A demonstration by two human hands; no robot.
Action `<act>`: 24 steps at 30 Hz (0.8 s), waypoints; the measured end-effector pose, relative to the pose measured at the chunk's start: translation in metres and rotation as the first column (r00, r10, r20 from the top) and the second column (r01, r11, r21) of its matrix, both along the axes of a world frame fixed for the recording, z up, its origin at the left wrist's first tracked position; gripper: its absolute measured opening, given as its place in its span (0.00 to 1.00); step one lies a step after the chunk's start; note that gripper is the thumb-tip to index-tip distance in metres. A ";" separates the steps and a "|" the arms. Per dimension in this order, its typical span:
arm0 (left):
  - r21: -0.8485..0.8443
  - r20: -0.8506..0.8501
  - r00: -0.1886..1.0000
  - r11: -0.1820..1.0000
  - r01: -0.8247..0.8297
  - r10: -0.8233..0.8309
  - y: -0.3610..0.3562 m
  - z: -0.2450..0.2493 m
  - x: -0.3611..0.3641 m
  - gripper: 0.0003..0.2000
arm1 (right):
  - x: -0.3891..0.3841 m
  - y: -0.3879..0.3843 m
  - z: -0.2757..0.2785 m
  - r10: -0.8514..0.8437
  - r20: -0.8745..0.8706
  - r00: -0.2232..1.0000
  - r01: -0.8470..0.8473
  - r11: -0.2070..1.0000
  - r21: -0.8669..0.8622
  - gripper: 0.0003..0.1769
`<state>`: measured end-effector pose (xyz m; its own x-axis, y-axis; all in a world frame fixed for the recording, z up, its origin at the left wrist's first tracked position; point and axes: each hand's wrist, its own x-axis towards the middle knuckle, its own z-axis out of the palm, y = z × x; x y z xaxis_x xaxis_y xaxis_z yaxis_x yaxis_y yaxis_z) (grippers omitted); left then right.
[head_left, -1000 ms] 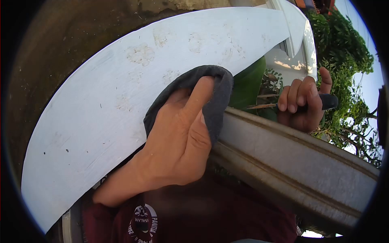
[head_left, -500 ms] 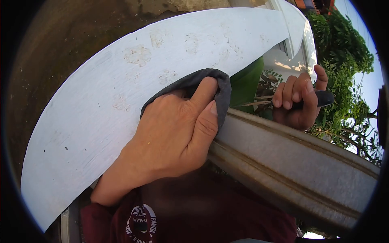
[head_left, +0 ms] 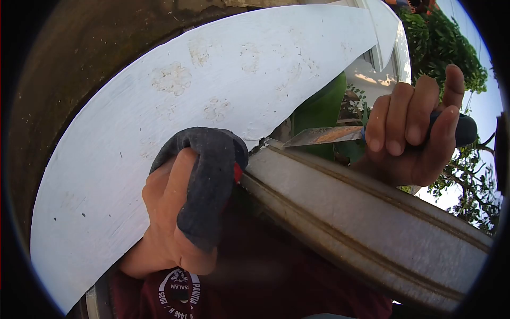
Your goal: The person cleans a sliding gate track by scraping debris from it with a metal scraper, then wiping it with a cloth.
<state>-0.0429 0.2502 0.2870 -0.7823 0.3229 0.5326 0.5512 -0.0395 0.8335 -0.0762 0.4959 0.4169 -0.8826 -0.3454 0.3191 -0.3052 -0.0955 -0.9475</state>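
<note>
My left hand point(head_left: 178, 212) is closed around a dark grey cloth point(head_left: 207, 175), which drapes over the fingers. A small red and dark blue bit shows beside the cloth; I cannot make out what it is. In my right hand point(head_left: 409, 127) is a putty knife point(head_left: 326, 136) with a black handle, its smeared blade pointing left. The blade's tip lies at or just above the upper edge of a grey metal channel point(head_left: 366, 207). Left of that tip, a dark, rough spot sits where the channel's end meets a curved white surface point(head_left: 117, 175).
Scuffed, rough patches mark the white surface. A large green leaf point(head_left: 321, 106) is behind the channel's end. Trees point(head_left: 441, 48) and sky appear at right, brown ground point(head_left: 58, 64) at upper left. My maroon shirt point(head_left: 255, 276) fills the bottom.
My left hand has pulled the cloth left and down, uncovering the channel's end. My right hand has come nearer and up, and the blade now shows its flat side.
</note>
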 end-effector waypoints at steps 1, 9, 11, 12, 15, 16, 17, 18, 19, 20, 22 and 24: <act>0.016 -0.014 1.000 1.000 -0.020 0.020 0.003 0.001 -0.002 0.20 | -0.001 -0.006 0.000 -0.029 0.016 0.999 0.028 0.998 0.048 0.27; 0.100 0.125 0.992 0.995 -0.020 0.007 0.002 0.005 0.006 0.17 | -0.026 -0.044 0.005 0.064 0.112 0.992 -0.095 0.951 0.294 0.42; 0.115 0.137 0.990 0.993 -0.039 0.023 0.004 0.006 0.005 0.17 | -0.030 -0.048 0.006 0.031 0.136 0.990 -0.074 0.942 0.327 0.42; 0.117 0.142 0.990 0.992 -0.044 0.027 0.005 0.007 0.005 0.18 | -0.030 -0.049 0.007 0.002 0.141 0.990 -0.051 0.937 0.346 0.42; 0.087 0.139 0.990 0.995 -0.042 0.030 0.005 0.012 0.000 0.18 | -0.029 -0.053 0.008 -0.095 0.166 0.981 0.024 0.922 0.385 0.44; 0.076 0.143 0.989 0.996 -0.045 0.034 0.005 0.013 0.000 0.18 | -0.028 -0.055 0.009 -0.131 0.176 0.976 0.053 0.918 0.392 0.44; 0.064 0.175 0.984 0.997 -0.036 0.025 0.003 0.013 0.000 0.19 | -0.026 -0.057 0.009 -0.171 0.181 0.969 0.085 0.911 0.404 0.45; 0.053 0.208 0.978 0.998 -0.028 0.016 0.001 0.014 0.000 0.19 | -0.025 -0.058 0.009 -0.210 0.185 0.960 0.118 0.903 0.412 0.45; 0.043 0.268 0.963 0.999 -0.006 -0.005 -0.003 0.014 0.001 0.19 | -0.024 -0.058 0.010 -0.257 0.188 0.948 0.158 0.892 0.424 0.46; 0.040 0.290 0.957 0.999 0.006 -0.018 -0.006 0.012 0.001 0.19 | -0.024 -0.055 0.008 -0.268 0.182 0.946 0.178 0.900 0.397 0.47; 0.039 0.298 0.954 0.999 0.017 -0.027 0.019 -0.002 0.005 0.21 | -0.019 -0.014 -0.010 -0.237 0.196 0.951 0.188 0.952 0.240 0.45; 0.042 0.282 0.959 0.999 -0.001 -0.011 0.020 -0.007 0.006 0.22 | -0.018 0.003 -0.009 -0.173 0.188 0.967 0.152 0.981 0.118 0.37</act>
